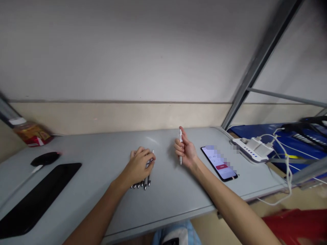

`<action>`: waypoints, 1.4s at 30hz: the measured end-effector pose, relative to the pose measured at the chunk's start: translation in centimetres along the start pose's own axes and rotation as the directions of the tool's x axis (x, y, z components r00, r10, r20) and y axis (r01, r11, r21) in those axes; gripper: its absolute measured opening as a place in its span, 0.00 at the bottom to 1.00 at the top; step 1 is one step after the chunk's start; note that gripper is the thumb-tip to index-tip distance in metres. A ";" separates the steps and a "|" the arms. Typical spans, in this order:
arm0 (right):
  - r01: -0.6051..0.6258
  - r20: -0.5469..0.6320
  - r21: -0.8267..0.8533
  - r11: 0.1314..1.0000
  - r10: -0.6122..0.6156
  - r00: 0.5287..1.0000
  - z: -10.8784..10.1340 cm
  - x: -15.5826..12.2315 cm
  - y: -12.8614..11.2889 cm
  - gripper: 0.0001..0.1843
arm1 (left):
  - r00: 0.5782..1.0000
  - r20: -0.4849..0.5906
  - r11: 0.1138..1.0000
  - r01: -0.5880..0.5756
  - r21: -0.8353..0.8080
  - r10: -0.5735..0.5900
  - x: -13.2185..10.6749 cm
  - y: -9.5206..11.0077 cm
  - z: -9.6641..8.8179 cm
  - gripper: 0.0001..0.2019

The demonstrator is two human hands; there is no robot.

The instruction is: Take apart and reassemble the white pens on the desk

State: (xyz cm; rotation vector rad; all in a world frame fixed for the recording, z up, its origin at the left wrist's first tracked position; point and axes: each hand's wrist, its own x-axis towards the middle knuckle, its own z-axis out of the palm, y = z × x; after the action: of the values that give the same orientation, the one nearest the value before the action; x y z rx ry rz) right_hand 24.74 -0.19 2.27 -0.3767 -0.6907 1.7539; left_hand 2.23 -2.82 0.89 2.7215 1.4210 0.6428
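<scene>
My right hand [187, 149] is closed around a white pen [181, 136] with a silver-grey tip, held upright with the tip pointing down and the thumb raised beside its upper end. To its left, my left hand [140, 165] is curled over several similar pens [138, 185] lying side by side on the grey desk. Its thumb and fingers pinch one pen [145, 183], which sits slightly askew from the others. The palm and fingers hide most of the row, leaving mainly the silver tips in sight.
A lit phone [219, 163] lies right of my right hand, near a white power strip [251, 149] with plugs and trailing cables. On the left are a black slab-like object [41, 197], a black mouse-shaped object [45, 159] with a white cable, and a white-lidded jar [32, 132].
</scene>
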 end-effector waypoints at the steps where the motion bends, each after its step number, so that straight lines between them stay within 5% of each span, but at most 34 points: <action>1: -0.004 0.007 -0.010 1.000 0.004 1.000 0.0 0.0 0.0 0.20 | 1.000 0.002 1.000 -0.004 -0.002 0.004 0.0 -0.1 0.1 0.07; 24: -0.030 0.059 -0.003 1.000 0.030 0.998 -0.3 0.3 0.3 0.12 | 0.996 0.079 0.997 -0.046 -0.063 0.051 -0.1 0.3 0.1 0.08; 34: -0.031 0.001 -0.242 0.970 0.032 0.999 0.4 0.2 0.5 0.24 | 0.988 0.125 0.991 -0.072 -0.115 0.086 -0.1 1.0 0.0 0.06; 38: -0.033 -0.056 -0.521 0.853 0.004 0.998 0.7 0.2 1.5 0.20 | 0.990 0.125 0.994 -0.049 -0.098 0.061 -0.1 1.2 0.0 0.05; 42: 0.014 -0.043 -0.869 0.494 -0.104 0.994 0.3 0.1 2.2 0.11 | 0.998 0.067 0.998 0.003 -0.058 0.000 0.0 1.3 0.0 0.06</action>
State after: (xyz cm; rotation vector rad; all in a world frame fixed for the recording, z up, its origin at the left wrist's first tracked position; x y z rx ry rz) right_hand 22.82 -0.58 1.13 -1.1101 -1.5054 1.1633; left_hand 3.26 -3.63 1.10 2.6707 1.3678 0.5775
